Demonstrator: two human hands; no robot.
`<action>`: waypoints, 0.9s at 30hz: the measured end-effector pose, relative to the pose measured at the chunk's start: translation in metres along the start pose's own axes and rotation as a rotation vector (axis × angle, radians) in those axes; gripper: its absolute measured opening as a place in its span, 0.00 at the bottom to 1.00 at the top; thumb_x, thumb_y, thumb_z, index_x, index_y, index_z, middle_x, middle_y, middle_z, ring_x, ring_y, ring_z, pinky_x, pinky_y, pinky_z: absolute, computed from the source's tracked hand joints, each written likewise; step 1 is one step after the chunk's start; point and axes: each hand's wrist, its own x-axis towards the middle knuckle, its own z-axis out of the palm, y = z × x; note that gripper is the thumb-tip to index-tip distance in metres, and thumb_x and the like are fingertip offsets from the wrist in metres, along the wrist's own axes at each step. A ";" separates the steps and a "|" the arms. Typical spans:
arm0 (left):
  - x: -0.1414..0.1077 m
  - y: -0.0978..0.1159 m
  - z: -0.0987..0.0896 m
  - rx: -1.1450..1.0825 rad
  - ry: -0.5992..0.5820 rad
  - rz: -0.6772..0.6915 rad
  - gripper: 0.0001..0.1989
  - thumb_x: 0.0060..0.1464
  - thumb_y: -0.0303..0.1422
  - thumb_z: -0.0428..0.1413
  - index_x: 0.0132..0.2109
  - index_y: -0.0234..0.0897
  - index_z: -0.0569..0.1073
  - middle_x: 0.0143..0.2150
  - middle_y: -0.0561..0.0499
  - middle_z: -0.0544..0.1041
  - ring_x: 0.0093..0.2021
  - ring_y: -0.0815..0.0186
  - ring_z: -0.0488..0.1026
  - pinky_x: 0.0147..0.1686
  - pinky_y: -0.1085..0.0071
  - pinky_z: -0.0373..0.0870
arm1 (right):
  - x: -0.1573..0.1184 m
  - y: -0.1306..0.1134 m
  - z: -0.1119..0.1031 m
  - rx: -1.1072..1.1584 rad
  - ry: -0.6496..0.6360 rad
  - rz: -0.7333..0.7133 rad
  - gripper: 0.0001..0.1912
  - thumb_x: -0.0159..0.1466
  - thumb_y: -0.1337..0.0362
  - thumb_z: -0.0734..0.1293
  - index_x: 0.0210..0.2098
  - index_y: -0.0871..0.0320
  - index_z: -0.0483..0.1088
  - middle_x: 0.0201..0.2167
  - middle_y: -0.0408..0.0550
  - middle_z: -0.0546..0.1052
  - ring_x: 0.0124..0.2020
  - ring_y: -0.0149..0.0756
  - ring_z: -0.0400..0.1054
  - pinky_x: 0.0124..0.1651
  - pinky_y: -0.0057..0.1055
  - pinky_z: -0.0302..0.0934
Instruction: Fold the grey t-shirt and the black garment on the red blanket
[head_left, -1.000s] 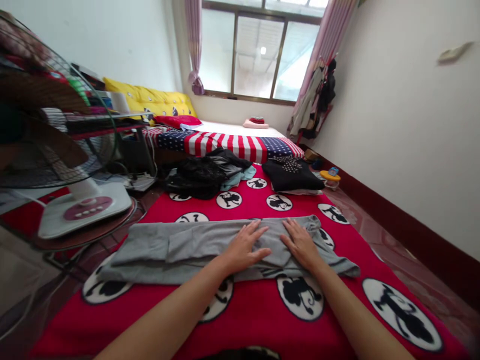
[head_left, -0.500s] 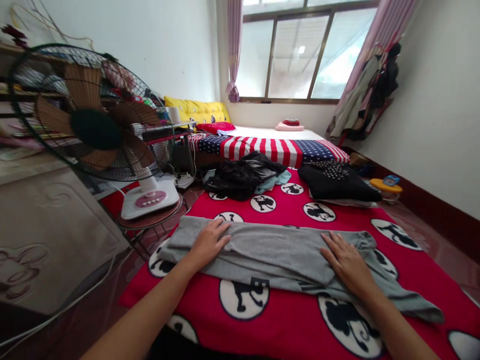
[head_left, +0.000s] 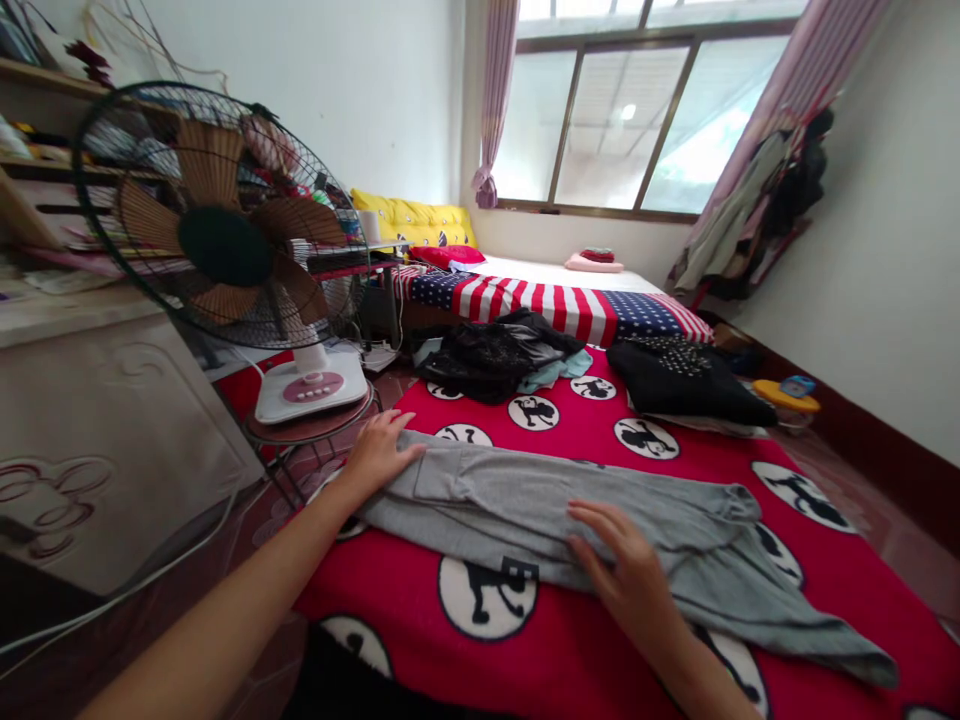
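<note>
Since the earlier frame, the left hand (head_left: 381, 455) has slid out to the left end of the grey cloth (head_left: 525, 495), and the right hand (head_left: 630, 570) has moved in from the cloth's right part towards its middle.

The cloth lies in a long strip across the centre of the frame, its narrow tail running to the lower right, on the red blanket (head_left: 577, 630). It has creases along its length and a dark printed mark on its near edge. The left hand is over its upper left end, thumb and fingers apart; whether any cloth is pinched under them I cannot tell. The right hand is over its near middle, thumb and fingers parted, closed on nothing that shows.

Beyond the cloth, a dark pile (head_left: 495, 355) with some pale blue cloth lies at the centre of the frame, and a black top (head_left: 682, 385) lies to its right. A yellow stool (head_left: 786, 396) with a small blue item on it stands at the right. At the left a fan (head_left: 225, 245) stands on a round stool (head_left: 311, 428). The bed (head_left: 555, 272) crosses the upper centre, below the window (head_left: 622, 130).
</note>
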 end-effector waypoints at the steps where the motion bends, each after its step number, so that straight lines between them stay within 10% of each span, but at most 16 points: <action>1: 0.002 -0.001 -0.005 -0.039 0.051 0.008 0.24 0.53 0.40 0.58 0.54 0.32 0.73 0.54 0.38 0.73 0.55 0.51 0.69 0.56 0.55 0.64 | 0.007 -0.020 0.011 0.027 -0.071 -0.011 0.16 0.64 0.65 0.62 0.51 0.55 0.69 0.51 0.53 0.74 0.52 0.41 0.68 0.54 0.40 0.64; 5: -0.009 0.017 -0.025 -0.298 0.227 0.036 0.14 0.58 0.39 0.52 0.43 0.36 0.78 0.43 0.46 0.79 0.45 0.59 0.75 0.50 0.64 0.69 | 0.037 -0.088 0.060 0.012 -0.379 -0.016 0.35 0.55 0.69 0.64 0.63 0.59 0.59 0.64 0.59 0.61 0.63 0.48 0.56 0.63 0.47 0.52; 11: -0.060 0.050 -0.039 -0.535 0.148 0.027 0.10 0.58 0.38 0.55 0.38 0.39 0.78 0.33 0.53 0.82 0.30 0.66 0.78 0.33 0.74 0.73 | 0.067 -0.135 0.114 -0.040 -0.573 -0.045 0.46 0.50 0.67 0.68 0.66 0.68 0.50 0.68 0.72 0.47 0.68 0.64 0.41 0.65 0.58 0.41; 19: -0.096 0.024 -0.030 -0.329 0.195 0.067 0.08 0.60 0.36 0.54 0.37 0.40 0.77 0.34 0.53 0.81 0.35 0.65 0.78 0.38 0.71 0.71 | 0.091 -0.097 0.101 0.164 -0.212 0.106 0.14 0.57 0.70 0.65 0.42 0.56 0.74 0.50 0.50 0.75 0.52 0.41 0.66 0.56 0.37 0.59; 27: -0.060 0.004 -0.030 -0.243 0.099 0.075 0.07 0.58 0.32 0.55 0.42 0.40 0.77 0.41 0.50 0.78 0.41 0.62 0.75 0.42 0.68 0.70 | 0.092 -0.060 0.075 0.091 -0.367 0.132 0.22 0.51 0.63 0.75 0.46 0.56 0.74 0.50 0.51 0.74 0.51 0.46 0.67 0.53 0.42 0.61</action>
